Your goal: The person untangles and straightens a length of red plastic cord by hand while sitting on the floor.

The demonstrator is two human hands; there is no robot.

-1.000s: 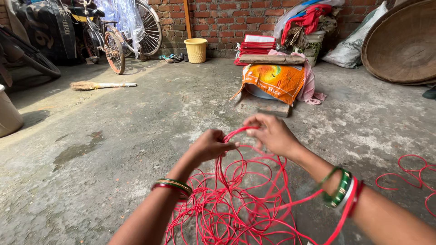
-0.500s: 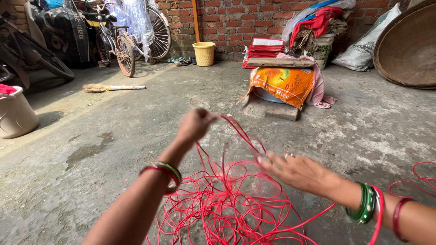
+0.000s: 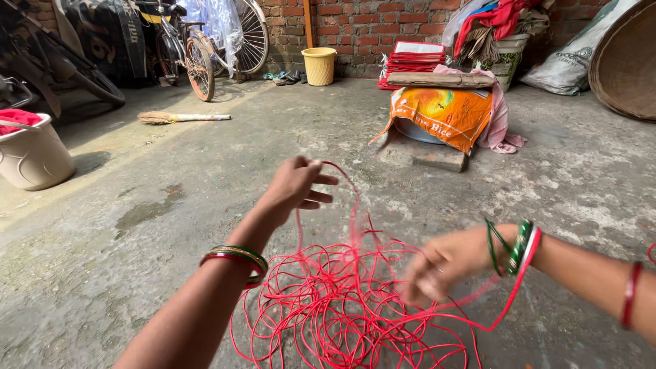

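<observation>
Pinching red cord [image 3: 342, 321], left hand [image 3: 295, 184], right hand [image 3: 441, 263] blurred, grip unclear, broom [image 3: 179, 117] beyond.

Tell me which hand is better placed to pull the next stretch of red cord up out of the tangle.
Probably the left hand: it is raised with the red cord looped over its fingers. The right hand is low, blurred, above the tangle.

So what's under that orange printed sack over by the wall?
The orange sack drapes over a pale round tub, only its lower edge showing. A wooden plank lies on top and pink cloth hangs beside it. The tub's contents are covered.
</observation>
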